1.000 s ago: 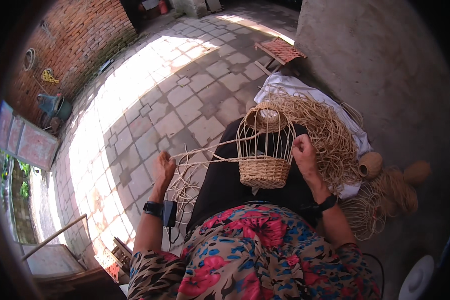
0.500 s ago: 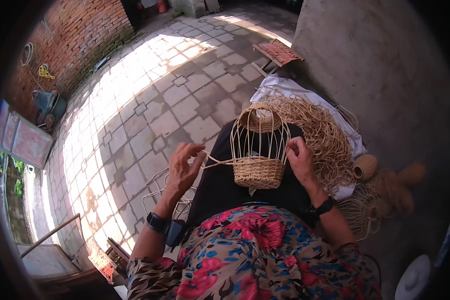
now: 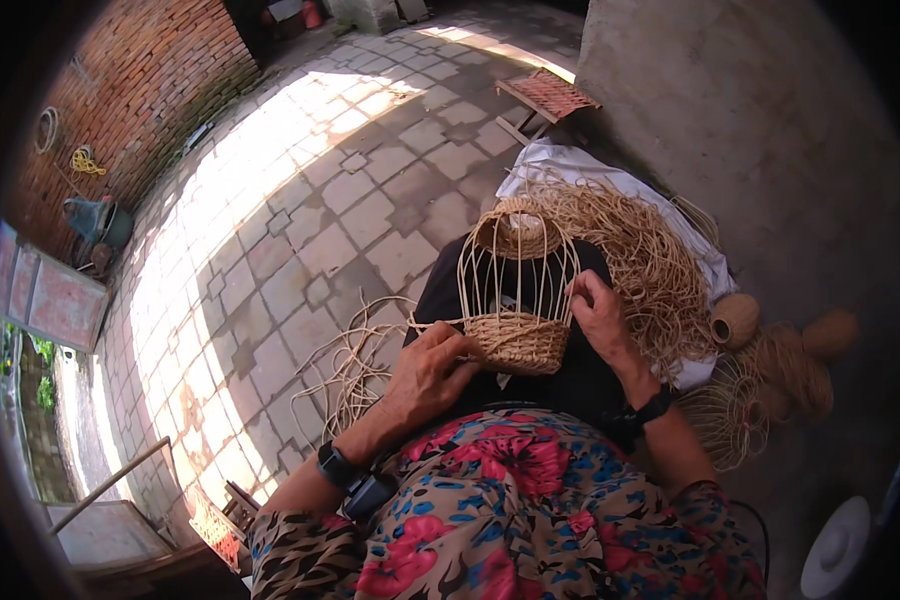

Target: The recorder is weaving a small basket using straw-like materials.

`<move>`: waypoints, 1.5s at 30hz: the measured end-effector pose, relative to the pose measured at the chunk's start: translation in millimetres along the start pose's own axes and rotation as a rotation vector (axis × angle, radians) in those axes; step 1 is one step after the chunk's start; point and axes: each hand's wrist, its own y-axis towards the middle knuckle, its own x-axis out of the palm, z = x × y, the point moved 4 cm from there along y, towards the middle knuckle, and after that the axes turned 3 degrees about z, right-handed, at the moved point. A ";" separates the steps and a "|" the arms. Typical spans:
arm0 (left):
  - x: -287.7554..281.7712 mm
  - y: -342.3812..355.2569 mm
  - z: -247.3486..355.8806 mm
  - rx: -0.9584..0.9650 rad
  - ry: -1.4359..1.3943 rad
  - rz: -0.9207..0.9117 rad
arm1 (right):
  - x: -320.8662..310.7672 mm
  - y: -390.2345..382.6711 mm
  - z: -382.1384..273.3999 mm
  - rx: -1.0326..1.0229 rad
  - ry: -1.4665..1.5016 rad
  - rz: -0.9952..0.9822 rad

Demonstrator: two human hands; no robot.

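Note:
A half-woven straw basket [image 3: 515, 345] lies across my lap, with a dense band of weave at the near end. Bare upright stakes [image 3: 515, 282] run from that band to a tightly woven round part [image 3: 519, 228] at the far end. My left hand [image 3: 433, 373] is closed, its fingertips against the left side of the woven band. Loose straw strands [image 3: 365, 345] trail from beside its knuckles onto the paving. My right hand [image 3: 600, 312] is closed, thumb and forefinger pinching at the right-hand stakes just above the band. The fingertips partly hide what they grip.
A heap of straw cord [image 3: 635, 265] lies on a white sheet [image 3: 715, 275] at the right. Beside it are wound straw balls [image 3: 735, 320] and a wire-like bundle [image 3: 728, 410]. A low slatted stool [image 3: 550, 95] stands ahead, near a concrete wall [image 3: 740, 130].
My left hand has come in rightward and down, from pulling a strand out at the left to the basket's side. My right hand stays at the right-hand stakes.

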 end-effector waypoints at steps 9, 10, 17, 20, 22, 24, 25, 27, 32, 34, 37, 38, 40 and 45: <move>5.6 -5.0 3.2 -0.035 -0.018 -0.158 | -1.0 -2.5 -6.4 0.016 -0.009 -0.005; 5.5 -5.9 3.3 -0.034 -0.017 -0.164 | 0.0 -3.4 -5.1 0.015 0.021 -0.010; 8.5 -4.6 5.0 0.018 0.107 -0.212 | -3.5 -8.2 -5.1 0.010 0.100 0.024; 9.2 -4.4 8.1 0.031 0.150 -0.255 | -5.5 -8.2 -10.1 -0.015 0.071 -0.004; 10.0 -4.1 14.1 0.018 0.177 -0.305 | -7.2 -6.8 -13.8 -0.023 0.078 -0.019; 9.5 -2.9 21.3 -0.016 0.158 -0.245 | -8.7 -4.3 -16.3 -0.033 0.085 -0.033; 10.0 -4.3 19.0 -0.013 0.161 -0.249 | -8.8 -3.1 -17.1 -0.037 0.073 -0.037; 10.3 -7.4 10.4 0.004 0.186 -0.312 | -8.9 -3.7 -19.8 -0.042 0.064 -0.036; -26.6 33.4 7.9 -0.171 0.024 -0.216 | -19.4 -13.0 -57.3 -0.319 0.095 -0.109; -42.3 59.2 8.1 -0.183 0.057 -0.003 | -9.8 -13.4 -73.2 -0.314 0.054 -0.158; -46.2 92.8 28.4 -0.063 0.030 0.092 | 4.9 -5.1 -77.0 -0.318 -0.101 -0.142; -43.6 97.2 34.1 -0.061 0.033 0.093 | 5.3 -1.9 -77.6 -0.320 -0.099 -0.140; -37.8 103.8 41.5 -0.085 -0.078 0.116 | 11.6 2.8 -74.3 -0.217 -0.342 -0.327; -0.4 100.9 21.9 0.027 -0.058 -0.039 | 13.2 11.4 -76.9 -0.061 -0.350 -0.467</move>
